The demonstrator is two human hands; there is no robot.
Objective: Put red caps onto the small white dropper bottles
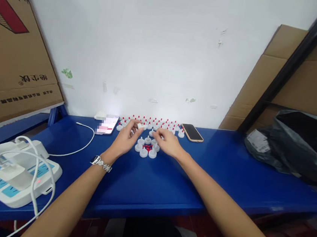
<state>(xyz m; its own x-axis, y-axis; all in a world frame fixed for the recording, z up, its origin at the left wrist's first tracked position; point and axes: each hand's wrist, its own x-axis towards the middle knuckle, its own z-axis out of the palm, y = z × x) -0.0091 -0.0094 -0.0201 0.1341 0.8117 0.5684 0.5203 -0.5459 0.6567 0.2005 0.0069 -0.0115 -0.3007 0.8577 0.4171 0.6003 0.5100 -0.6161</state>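
The left hand [127,138] is pinching a white spouted cap [141,126] sideways near the blue table's [151,191] back edge; the right hand's [169,142] fingers are curling nearer the loose red tips [147,147] frontward, any grip being impossible to tell.

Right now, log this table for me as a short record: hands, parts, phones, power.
Left hand: left hand pinching a small white piece; watch on wrist
Right hand: right hand, fingertips by the white parts; grip unclear
Front parts: white round parts ringed around small red pieces
Back parts: red-tipped white parts near the wall
Left phone: phone with lit screen
Right phone: phone with dark screen
Power: white power strip, far left, plugs inserted
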